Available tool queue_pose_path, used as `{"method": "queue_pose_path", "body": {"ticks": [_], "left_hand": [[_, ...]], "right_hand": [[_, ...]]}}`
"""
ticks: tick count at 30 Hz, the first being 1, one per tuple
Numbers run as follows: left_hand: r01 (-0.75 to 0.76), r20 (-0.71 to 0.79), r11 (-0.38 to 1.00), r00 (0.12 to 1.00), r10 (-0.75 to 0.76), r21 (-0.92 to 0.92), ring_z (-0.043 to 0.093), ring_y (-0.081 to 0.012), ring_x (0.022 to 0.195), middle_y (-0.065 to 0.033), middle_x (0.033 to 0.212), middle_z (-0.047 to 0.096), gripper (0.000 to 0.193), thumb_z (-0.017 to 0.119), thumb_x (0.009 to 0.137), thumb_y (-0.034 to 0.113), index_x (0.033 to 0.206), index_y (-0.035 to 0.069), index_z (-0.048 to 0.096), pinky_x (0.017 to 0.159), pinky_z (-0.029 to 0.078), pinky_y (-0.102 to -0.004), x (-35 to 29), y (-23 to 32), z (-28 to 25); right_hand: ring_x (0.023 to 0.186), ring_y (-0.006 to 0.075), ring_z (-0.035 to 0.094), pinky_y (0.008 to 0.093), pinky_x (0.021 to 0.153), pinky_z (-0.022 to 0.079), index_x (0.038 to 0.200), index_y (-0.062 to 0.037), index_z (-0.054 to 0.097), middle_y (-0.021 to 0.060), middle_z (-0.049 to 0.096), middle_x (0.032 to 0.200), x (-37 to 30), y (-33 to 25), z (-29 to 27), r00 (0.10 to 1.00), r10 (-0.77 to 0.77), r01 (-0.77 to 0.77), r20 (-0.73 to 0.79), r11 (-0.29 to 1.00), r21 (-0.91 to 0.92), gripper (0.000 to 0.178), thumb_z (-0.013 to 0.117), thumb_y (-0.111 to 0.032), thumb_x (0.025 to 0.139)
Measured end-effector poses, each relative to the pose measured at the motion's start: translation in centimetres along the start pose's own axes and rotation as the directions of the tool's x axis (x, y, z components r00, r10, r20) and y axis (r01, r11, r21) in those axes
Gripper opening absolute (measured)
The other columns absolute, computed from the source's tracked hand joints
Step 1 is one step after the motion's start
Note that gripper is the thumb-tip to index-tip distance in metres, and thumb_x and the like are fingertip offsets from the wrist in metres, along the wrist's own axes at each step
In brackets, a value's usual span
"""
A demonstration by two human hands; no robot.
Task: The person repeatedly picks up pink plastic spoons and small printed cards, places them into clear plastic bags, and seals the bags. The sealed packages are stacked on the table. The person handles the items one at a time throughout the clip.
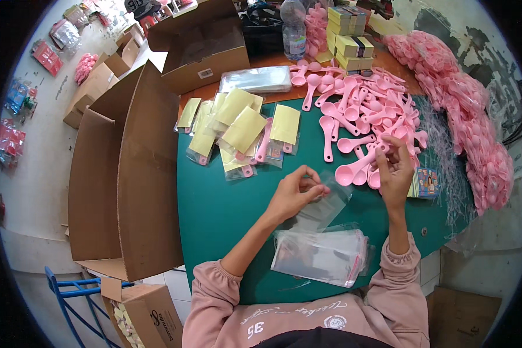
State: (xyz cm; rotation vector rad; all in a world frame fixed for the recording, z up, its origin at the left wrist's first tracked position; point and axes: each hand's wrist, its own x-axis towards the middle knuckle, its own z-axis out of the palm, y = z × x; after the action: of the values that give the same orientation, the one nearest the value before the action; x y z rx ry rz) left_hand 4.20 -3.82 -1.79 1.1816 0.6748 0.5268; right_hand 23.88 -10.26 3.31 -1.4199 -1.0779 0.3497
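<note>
My left hand (300, 194) pinches a clear plastic bag (323, 210) between thumb and fingers. The bag hangs over a stack of flat clear bags (319, 258) near the table's front edge. A pink measuring spoon (345, 174) is gripped by its handle in my right hand (395, 171), its bowl pointing left toward the bag. Just beyond that hand spreads a heap of loose pink spoons (383, 107). Beside the right wrist lies a small stack of printed cards (427, 183). Filled bags with yellow cards and pink spoons (243, 130) are piled at the far left of the green tabletop (226, 200).
Large open cardboard boxes (151, 174) stand along the left side. At the back are a water bottle (294, 32), banded card stacks (351, 43) and a clear plastic packet (255, 79). Big bags of pink spoons (464, 104) and shredded plastic strands (446, 162) line the right.
</note>
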Motion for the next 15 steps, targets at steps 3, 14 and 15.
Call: {"method": "queue_pose_path", "body": {"ticks": [3,14,15], "left_hand": [[0.019,0.003,1.0,1.0,-0.019,-0.018,0.061,-0.0116,0.08,-0.0104,0.086,0.065,0.023,0.06,0.082,0.008,0.099,0.0,0.047,0.067,0.048,-0.0216,-0.1,0.9,-0.1],[0.057,0.018,0.998,0.998,-0.058,0.039,0.061,-0.0086,0.077,-0.009,0.086,0.066,0.032,0.064,0.081,0.013,0.107,-0.001,0.052,0.064,0.048,-0.0198,-0.1,0.9,-0.2],[0.066,0.02,0.997,0.998,-0.066,0.036,0.061,-0.0087,0.077,-0.0092,0.087,0.066,0.033,0.064,0.08,0.013,0.108,-0.002,0.052,0.064,0.048,-0.0199,-0.1,0.8,-0.2]], "right_hand": [[0.063,0.0073,0.055,0.0185,0.056,0.046,0.105,-0.0004,0.05,0.0039,0.057,0.076,-0.1,-0.1,0.2,0.999,-0.018,0.017,0.036,1.0,0.027,0.021,0.055,-0.004,0.085],[0.063,0.0075,0.054,0.0188,0.056,0.046,0.105,-0.0006,0.049,0.0038,0.055,0.079,-0.9,0.0,1.2,0.991,-0.02,-0.004,0.133,0.984,0.178,0.021,0.055,-0.002,0.085],[0.063,0.0074,0.054,0.0189,0.056,0.046,0.105,-0.0006,0.048,0.0037,0.055,0.079,-1.0,0.0,1.2,0.991,-0.026,0.002,0.134,0.984,0.176,0.021,0.055,-0.001,0.084]]}}
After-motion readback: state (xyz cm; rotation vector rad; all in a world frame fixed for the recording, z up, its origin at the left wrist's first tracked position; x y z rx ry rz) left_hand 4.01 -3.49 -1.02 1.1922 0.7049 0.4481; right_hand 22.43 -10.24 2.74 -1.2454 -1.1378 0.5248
